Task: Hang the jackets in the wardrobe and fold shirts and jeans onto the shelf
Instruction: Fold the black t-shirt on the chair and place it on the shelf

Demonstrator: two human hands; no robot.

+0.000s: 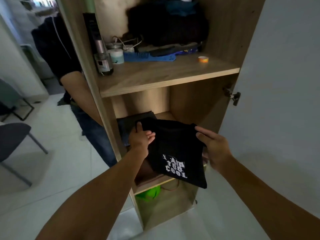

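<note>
Black t-shirt [174, 144] with white print on it, already folded into a rough rectangle, is hanging in the air right at the mouth of the middle shelf [152, 185] of the wardrobe. Both hands are on it. The left hand [141, 137] has the far left corner, thumb on top and fingers curled under the fabric. The right hand [213, 146] pinches the right edge the same way, thumb over, fingers tucked beneath. The near end with the print droops down past the shelf lip, so it's not resting on anything yet.

Handling-wise it's just thin cotton: light, floppy, zero stiffness. The sag between the two hands shows that. I'd guess the fold will fall open if you let one side go early, so holding both upper corners like this makes sense, or even better sliding flat palms under it before setting it down. Nothing slippery or breakable here.

There's a folded dark pile [136, 122] already sitting at the back left of that same shelf, and something brownish [147, 172] at the front under the shirt, can't tell what. Shelf above has a blue comb [149, 57], some bottles [103, 61] and a tape roll [203, 59]. Someone else's arm [81, 94] is visible left of the wardrobe side.
</note>
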